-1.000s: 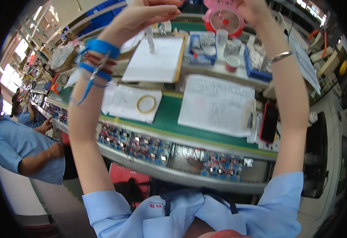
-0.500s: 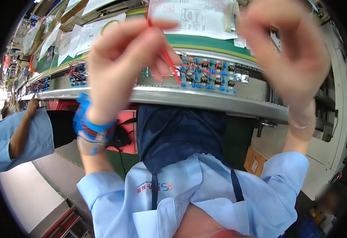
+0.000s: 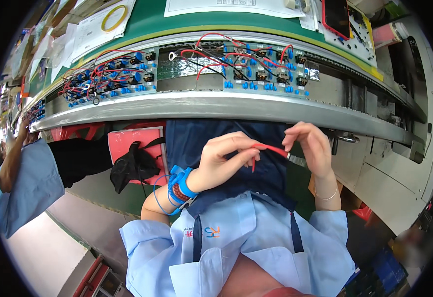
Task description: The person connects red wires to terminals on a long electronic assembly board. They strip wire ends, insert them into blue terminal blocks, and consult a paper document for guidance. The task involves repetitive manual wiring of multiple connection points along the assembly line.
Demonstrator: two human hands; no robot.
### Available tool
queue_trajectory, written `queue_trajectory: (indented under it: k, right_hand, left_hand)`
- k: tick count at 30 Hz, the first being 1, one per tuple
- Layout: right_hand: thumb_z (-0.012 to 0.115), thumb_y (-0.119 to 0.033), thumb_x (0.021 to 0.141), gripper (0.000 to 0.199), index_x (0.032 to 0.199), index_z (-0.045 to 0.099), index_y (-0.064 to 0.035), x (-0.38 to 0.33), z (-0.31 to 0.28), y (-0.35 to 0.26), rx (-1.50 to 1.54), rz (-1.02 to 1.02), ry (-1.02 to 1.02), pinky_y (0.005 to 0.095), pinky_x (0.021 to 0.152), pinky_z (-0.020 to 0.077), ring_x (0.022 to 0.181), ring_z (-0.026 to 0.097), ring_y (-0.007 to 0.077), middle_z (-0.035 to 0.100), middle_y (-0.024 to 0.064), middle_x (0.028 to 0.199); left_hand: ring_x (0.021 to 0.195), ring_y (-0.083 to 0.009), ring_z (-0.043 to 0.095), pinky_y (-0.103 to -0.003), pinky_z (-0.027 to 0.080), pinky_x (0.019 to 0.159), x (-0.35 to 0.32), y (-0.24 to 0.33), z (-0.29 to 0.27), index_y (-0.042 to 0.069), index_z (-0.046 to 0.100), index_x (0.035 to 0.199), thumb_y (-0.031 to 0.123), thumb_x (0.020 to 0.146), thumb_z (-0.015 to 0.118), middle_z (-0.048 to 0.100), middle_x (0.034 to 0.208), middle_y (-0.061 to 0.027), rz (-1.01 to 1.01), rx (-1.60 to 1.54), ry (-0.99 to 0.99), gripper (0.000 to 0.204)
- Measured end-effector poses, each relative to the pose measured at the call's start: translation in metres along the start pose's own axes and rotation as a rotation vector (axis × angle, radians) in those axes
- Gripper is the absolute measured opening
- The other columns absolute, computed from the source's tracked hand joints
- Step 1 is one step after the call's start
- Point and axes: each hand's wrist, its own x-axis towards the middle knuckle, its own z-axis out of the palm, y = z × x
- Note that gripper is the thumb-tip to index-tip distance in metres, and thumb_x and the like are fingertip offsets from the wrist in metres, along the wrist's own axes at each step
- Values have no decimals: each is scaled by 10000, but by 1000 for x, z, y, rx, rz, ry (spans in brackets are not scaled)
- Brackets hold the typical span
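My left hand [image 3: 229,158] is raised before the dark apron, closed with thumb and fingertips pinching a thin red piece [image 3: 273,149]. It looks like a bent length of red wire or tubing; one short part hangs below the fingertips. Its right part reaches toward my right hand [image 3: 311,148], where a small silvery piece shows; whether that is joined to it I cannot tell. My right hand's fingers are curved and apart, thumb and fingertips close to the red end. Beyond both hands, on a metal rail, sits a circuit board [image 3: 263,74] with blue parts and red and black wires.
A second wired board group [image 3: 110,76] lies farther left on the rail [image 3: 196,106]. Behind are papers, a yellow tape ring [image 3: 114,19], and a red-edged phone [image 3: 336,17] at right. A black bag [image 3: 136,167] rests on a red stool; a co-worker's arm [image 3: 16,148] is at far left.
Both hands have come back from over the rail toward my body and closer together, the red piece still in my left hand. The boards are now uncovered, and the view has shifted.
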Motion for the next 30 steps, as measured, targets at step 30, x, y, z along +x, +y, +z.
queue_trajectory:
  k: [30]
  right_hand:
    - [588,-110,820,178,888,616,52,38,-63,-34,-307,-410,292,243,576,468,662,547,163,554,128,785]
  left_hand:
    - [723,-165,427,-279,598,507,59,90,24,-12,461,731,-14,705,561,358,871,-87,979,-814,-15,104]
